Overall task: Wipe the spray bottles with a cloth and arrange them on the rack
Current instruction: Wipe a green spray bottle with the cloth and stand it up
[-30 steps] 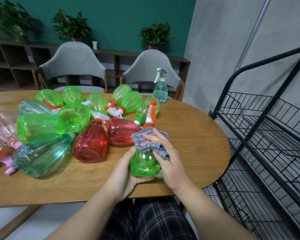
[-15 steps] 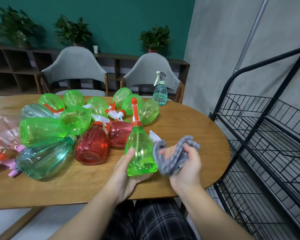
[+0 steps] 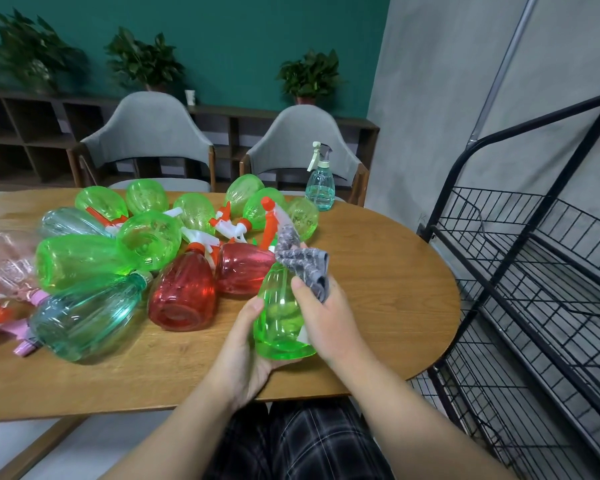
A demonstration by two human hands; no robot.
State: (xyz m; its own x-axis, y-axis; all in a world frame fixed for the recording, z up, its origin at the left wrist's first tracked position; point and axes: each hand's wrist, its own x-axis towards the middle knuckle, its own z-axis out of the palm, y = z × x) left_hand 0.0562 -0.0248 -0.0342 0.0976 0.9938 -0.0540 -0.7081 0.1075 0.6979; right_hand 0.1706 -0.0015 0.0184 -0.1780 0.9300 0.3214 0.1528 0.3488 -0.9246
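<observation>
While the left hand [image 3: 246, 344] cups the base and lower side of a green spray bottle [image 3: 280, 317], thumb up along its near wall, the right hand [image 3: 326, 320] presses a grey cloth [image 3: 303, 263] against the bottle's upper right shoulder, thumb on the green plastic and fingers curled round the fabric. Both hands sit together on this one bottle, which stands roughly upright just above the near edge of the wooden table [image 3: 378, 289]; its orange and white trigger head [image 3: 269, 220] rises beyond the cloth.

Immediately left of the left hand lie two red bottles [image 3: 184, 292] on their sides, touching each other. Further left lies a teal bottle [image 3: 84, 313], then a pink bottle [image 3: 4, 261] at the frame edge. Beyond the hands, a cluster of green bottles [image 3: 146, 233] lies heaped, touching one another. Well beyond the right hand, one pale blue bottle [image 3: 320, 185] stands upright by itself near the far table edge.

To the right of the right hand, apart from the table, stands a black wire rack [image 3: 520, 258]; no bottle shows on its visible shelves. Two grey chairs [image 3: 146, 140] face the table from the far side.
</observation>
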